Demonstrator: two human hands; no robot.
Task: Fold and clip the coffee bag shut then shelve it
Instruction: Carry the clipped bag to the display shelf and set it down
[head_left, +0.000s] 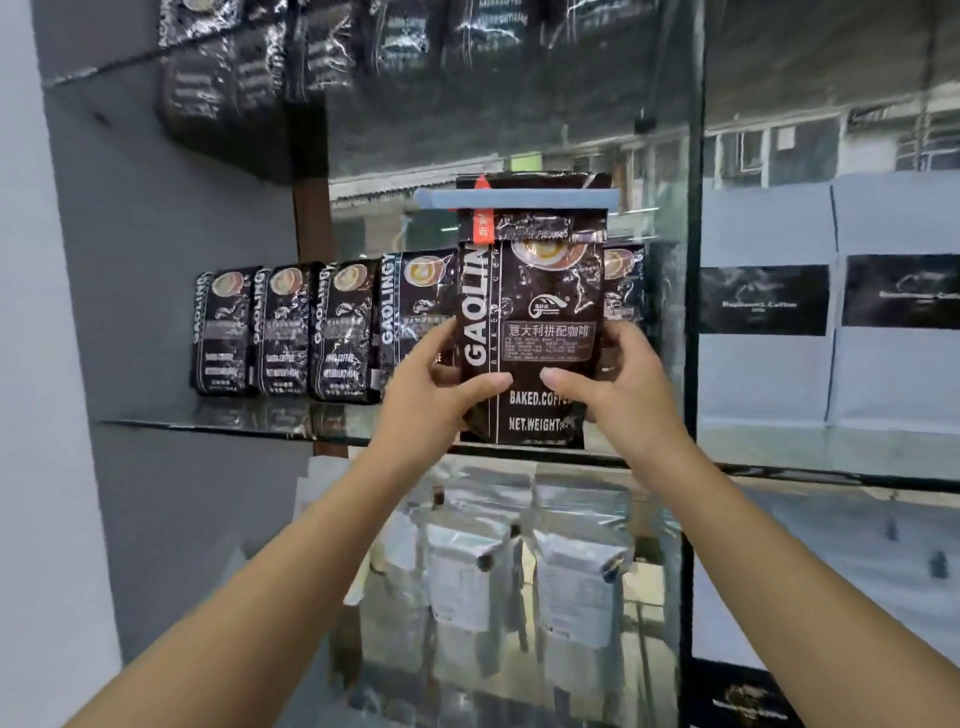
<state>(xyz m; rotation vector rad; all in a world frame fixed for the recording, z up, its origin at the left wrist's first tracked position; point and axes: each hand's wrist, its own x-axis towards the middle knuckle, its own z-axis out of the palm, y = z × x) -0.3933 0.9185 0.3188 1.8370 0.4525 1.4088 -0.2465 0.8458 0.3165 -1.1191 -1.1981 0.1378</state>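
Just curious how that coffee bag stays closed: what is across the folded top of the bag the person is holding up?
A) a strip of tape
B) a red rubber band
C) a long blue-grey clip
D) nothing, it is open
C: a long blue-grey clip spans the folded top of the coffee bag, sticking out past both sides.

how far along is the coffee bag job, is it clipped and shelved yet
Done: the bag has its top folded over and a blue clip across the fold. In hand: the left hand and right hand hold the bag upright by its sides at the glass shelf, beside a row of matching bags. Left: setting it down and letting go; whether its base touches the shelf cannot be told.
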